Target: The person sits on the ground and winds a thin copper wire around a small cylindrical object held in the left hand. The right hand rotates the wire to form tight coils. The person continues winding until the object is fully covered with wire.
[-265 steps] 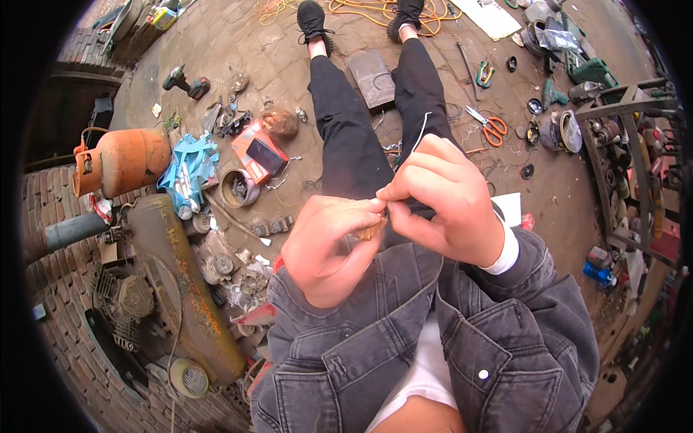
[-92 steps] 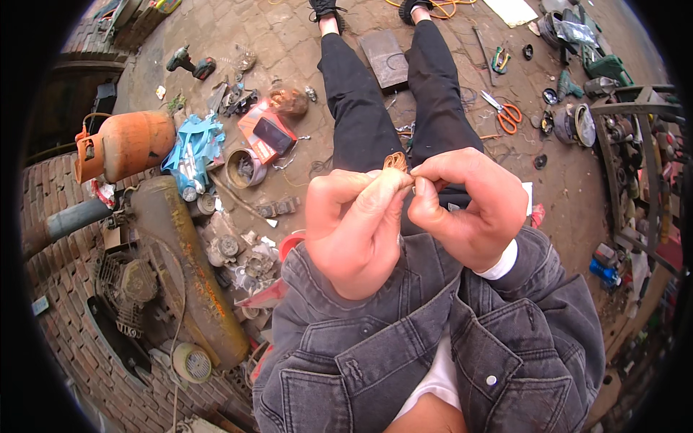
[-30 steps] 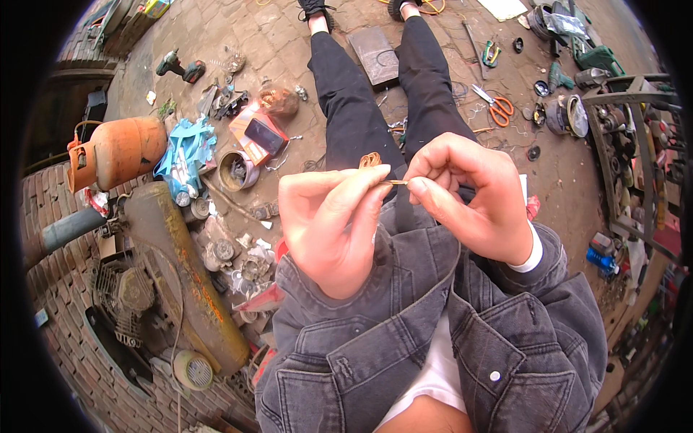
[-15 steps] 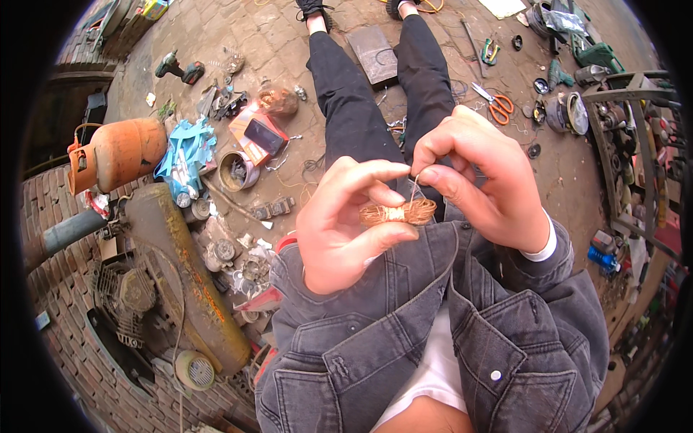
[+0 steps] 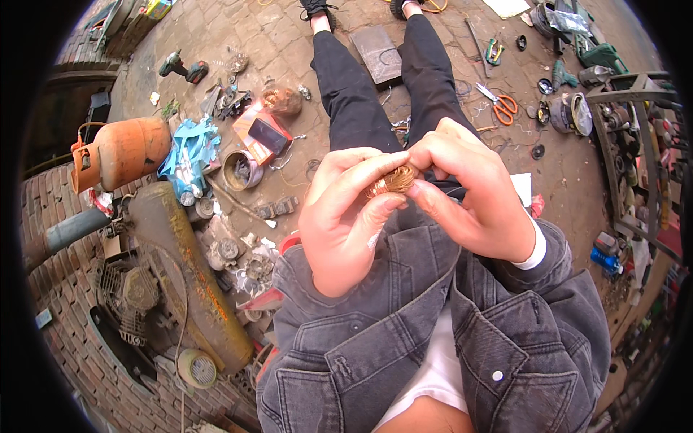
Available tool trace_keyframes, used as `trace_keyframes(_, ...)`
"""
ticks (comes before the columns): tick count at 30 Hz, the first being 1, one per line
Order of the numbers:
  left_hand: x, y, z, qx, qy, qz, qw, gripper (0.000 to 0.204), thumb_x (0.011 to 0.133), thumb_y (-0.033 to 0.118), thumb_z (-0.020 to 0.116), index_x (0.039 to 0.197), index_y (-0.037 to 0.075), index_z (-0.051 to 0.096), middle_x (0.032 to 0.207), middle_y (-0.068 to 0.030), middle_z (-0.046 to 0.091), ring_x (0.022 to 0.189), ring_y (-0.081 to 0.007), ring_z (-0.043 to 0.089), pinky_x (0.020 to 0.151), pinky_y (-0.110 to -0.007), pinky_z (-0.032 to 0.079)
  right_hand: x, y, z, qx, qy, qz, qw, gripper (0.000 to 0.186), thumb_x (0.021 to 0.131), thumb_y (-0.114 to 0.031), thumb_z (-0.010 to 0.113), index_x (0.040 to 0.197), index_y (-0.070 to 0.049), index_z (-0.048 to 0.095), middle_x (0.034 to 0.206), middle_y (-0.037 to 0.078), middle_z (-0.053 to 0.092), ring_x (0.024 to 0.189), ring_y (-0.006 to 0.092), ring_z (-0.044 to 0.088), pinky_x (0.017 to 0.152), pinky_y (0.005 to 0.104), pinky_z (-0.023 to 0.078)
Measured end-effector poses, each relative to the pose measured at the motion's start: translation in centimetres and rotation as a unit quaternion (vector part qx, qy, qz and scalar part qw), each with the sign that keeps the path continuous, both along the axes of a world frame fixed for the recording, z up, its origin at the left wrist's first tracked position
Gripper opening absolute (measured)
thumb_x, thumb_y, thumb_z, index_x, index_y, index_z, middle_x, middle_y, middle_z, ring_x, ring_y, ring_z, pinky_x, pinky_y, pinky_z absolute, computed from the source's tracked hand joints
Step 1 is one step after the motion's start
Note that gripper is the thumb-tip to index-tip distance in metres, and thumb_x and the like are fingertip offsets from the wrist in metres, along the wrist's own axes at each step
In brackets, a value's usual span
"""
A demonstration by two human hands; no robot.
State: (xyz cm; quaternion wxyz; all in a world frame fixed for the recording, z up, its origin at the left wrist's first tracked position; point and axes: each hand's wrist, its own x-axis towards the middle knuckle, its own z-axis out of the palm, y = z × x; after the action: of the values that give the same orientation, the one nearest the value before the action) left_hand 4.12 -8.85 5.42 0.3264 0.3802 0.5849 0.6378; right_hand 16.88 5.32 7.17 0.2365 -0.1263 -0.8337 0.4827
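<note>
Left hand point(image 5: 338, 231): thumb below, fingers above, pinching a looped bundle of thin copper-coloured wire point(image 5: 390, 182).
Right hand point(image 5: 473, 195): forefinger curled, thumb tip at the bundle's right end — cannot tell whether they pinch it.
Wire bundle: between both hands.
Brown paved ground point(image 5: 278, 47): orange-handled metal scissors point(image 5: 504, 110) — ahead, rightward.

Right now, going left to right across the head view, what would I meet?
Orange metal gas cylinder, crumpled light-blue plastic, flat black phone, left hand, coppery wire coil, right hand, small blue bottle-like object.
</note>
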Motion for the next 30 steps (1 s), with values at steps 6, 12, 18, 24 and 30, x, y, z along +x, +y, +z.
trace_keyframes(6,0.7,0.3,-0.3,0.043,-0.2,0.003,0.979,0.029,0.101,0.01,0.063,0.124,-0.006,0.06,0.111,-0.0081,0.06,0.088,-0.0131,0.06,0.076,-0.026,0.049,0.0,0.2,-0.3,-0.022,0.01,0.018,1.0,0.012,0.082,-0.001,0.072,0.09,-0.003,0.062,0.081,0.004,0.058,0.074,0.0193,0.046,0.068,0.0318,0.039)
trace_keyframes(12,0.9,0.2,-0.7,0.052,-0.241,0.008,0.969,0.029,0.102,0.013,0.061,0.125,-0.004,0.059,0.107,-0.0056,0.061,0.08,-0.0087,0.053,0.07,-0.023,0.043,0.2,0.2,-0.3,-0.008,-0.012,-0.015,1.0,0.011,0.082,-0.002,0.072,0.09,-0.004,0.065,0.083,0.003,0.062,0.076,0.019,0.05,0.069,0.0313,0.041)
trace_keyframes(18,0.5,0.2,-1.1,0.058,-0.331,-0.015,0.942,0.031,0.099,0.01,0.066,0.126,-0.004,0.059,0.106,-0.0053,0.062,0.079,-0.0082,0.052,0.069,-0.022,0.043,0.1,0.2,-0.3,0.024,-0.009,-0.01,1.0,0.013,0.081,-0.002,0.074,0.09,-0.004,0.065,0.084,0.003,0.064,0.077,0.0211,0.051,0.07,0.0324,0.042)
trace_keyframes(24,0.6,0.2,-1.3,0.033,-0.287,0.044,0.956,0.032,0.092,0.004,0.073,0.122,-0.004,0.063,0.109,-0.0055,0.065,0.084,-0.0092,0.057,0.073,-0.022,0.046,0.2,0.1,0.0,0.12,-0.026,-0.053,0.991,0.015,0.079,-0.002,0.075,0.09,-0.004,0.065,0.084,0.005,0.064,0.078,0.0262,0.053,0.071,0.0353,0.043)
trace_keyframes(30,0.1,0.3,-2.1,0.076,-0.429,-0.018,0.9,0.034,0.09,0.004,0.075,0.121,-0.004,0.064,0.108,-0.0075,0.066,0.087,-0.0138,0.058,0.077,-0.026,0.047,-0.2,0.2,-0.2,0.15,-0.017,-0.085,0.985,0.015,0.079,-0.003,0.075,0.09,-0.004,0.065,0.084,0.006,0.064,0.08,0.0272,0.055,0.073,0.0363,0.043)
